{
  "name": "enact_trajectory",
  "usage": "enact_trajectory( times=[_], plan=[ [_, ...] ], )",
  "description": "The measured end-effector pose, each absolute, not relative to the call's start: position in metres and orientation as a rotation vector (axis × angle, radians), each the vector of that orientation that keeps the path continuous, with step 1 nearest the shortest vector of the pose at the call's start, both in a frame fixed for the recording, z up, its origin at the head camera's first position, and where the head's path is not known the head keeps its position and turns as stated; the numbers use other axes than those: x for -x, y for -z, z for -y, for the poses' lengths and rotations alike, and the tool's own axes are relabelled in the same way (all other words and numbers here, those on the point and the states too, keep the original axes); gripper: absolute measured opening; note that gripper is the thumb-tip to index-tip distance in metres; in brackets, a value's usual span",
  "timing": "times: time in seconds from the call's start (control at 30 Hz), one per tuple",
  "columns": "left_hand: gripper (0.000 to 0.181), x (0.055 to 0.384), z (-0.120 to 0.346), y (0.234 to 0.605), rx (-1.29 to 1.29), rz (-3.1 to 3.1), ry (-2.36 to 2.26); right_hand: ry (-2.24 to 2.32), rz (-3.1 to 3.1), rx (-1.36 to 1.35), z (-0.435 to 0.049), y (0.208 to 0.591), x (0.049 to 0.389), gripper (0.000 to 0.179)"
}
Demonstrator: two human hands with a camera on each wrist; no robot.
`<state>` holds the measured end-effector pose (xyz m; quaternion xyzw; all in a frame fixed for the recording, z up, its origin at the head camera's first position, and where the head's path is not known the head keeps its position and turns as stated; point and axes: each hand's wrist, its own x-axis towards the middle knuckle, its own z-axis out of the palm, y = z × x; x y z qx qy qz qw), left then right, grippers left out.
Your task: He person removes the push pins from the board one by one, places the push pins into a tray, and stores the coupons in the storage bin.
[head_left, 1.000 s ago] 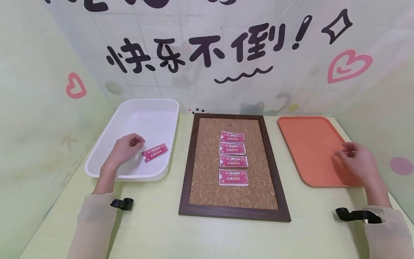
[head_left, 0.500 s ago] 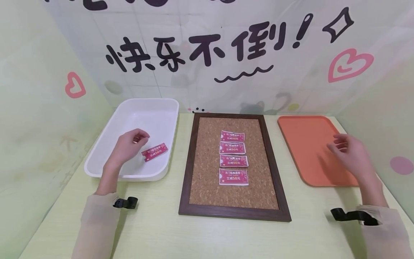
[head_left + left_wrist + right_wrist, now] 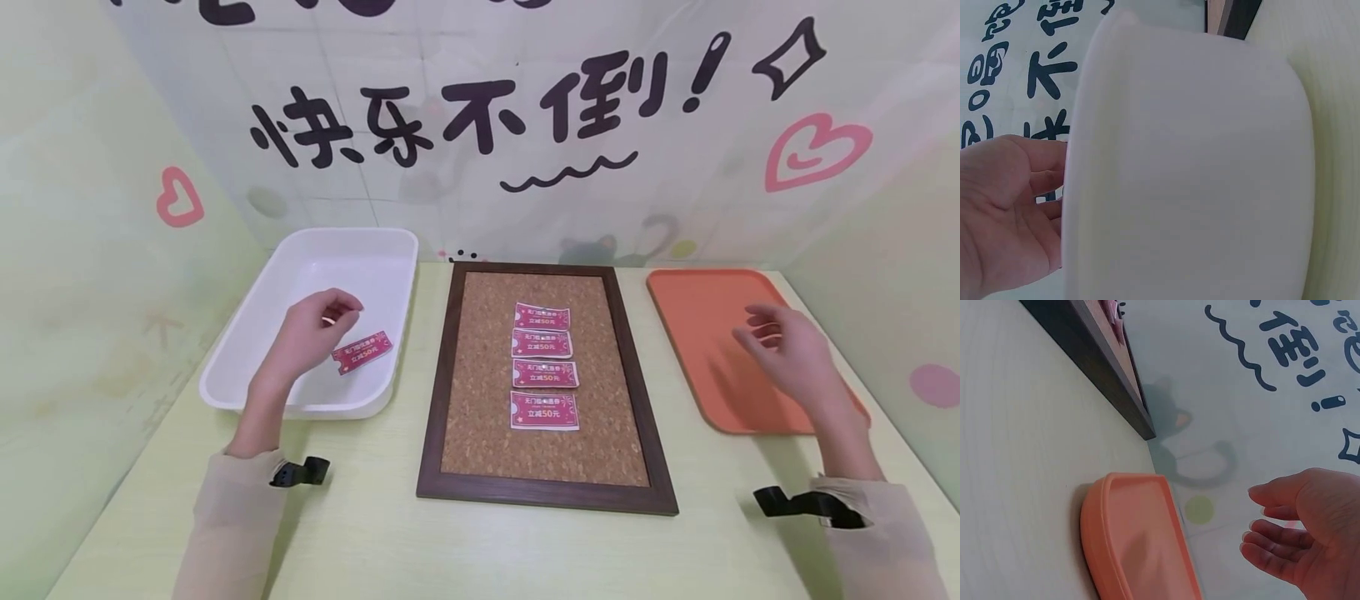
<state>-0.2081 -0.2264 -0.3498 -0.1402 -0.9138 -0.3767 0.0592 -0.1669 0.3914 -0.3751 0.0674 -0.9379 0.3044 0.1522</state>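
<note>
My left hand hovers over the white tray, fingers loosely bent and nothing seen in them. A pink coupon lies inside that tray, close to the thumb side of the hand. In the left wrist view the tray's wall hides the fingertips. Above the orange tray my right hand hangs with relaxed, slightly curved fingers, holding nothing. Between the hands lies a cork board with a dark frame. Several pink coupons run down its middle in a column, small white pin heads on them.
All of these stand on a pale yellow-green table. Behind them rises a printed backdrop with black lettering, and side panels close off left and right. Black straps with cameras sit on both wrists.
The right hand has moved left over the orange tray, its fingers loosening. The left hand has drifted right and slightly farther away, toward the coupon in the white tray. The coupons have not moved.
</note>
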Motion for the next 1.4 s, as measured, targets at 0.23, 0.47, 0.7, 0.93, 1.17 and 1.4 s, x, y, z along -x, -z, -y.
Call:
enact_trajectory(
  times=[0.23,0.47,0.7,0.93,1.17,1.4],
  plan=[
    [0.015,0.208,0.213,0.347,0.466,2.752,1.174,-0.861,2.698,-0.236,-0.380,0.373,0.167,0.043],
    [0.016,0.211,0.198,0.350,0.531,2.740,1.196,-0.885,2.674,-0.289,-0.364,0.373,0.168,0.043],
    [0.015,0.209,0.179,0.351,0.601,2.742,1.297,-0.864,2.659,-0.342,-0.349,0.370,0.170,0.042],
    [0.013,0.208,0.160,0.353,0.690,2.750,1.296,-0.873,2.668,-0.396,-0.333,0.367,0.170,0.041],
    [0.012,0.206,0.142,0.358,0.787,2.756,1.330,-0.838,2.692,-0.468,-0.314,0.370,0.171,0.040],
    [0.014,0.204,0.124,0.365,0.856,2.802,1.329,-0.837,2.654,-0.552,-0.296,0.369,0.172,0.038]
  ],
)
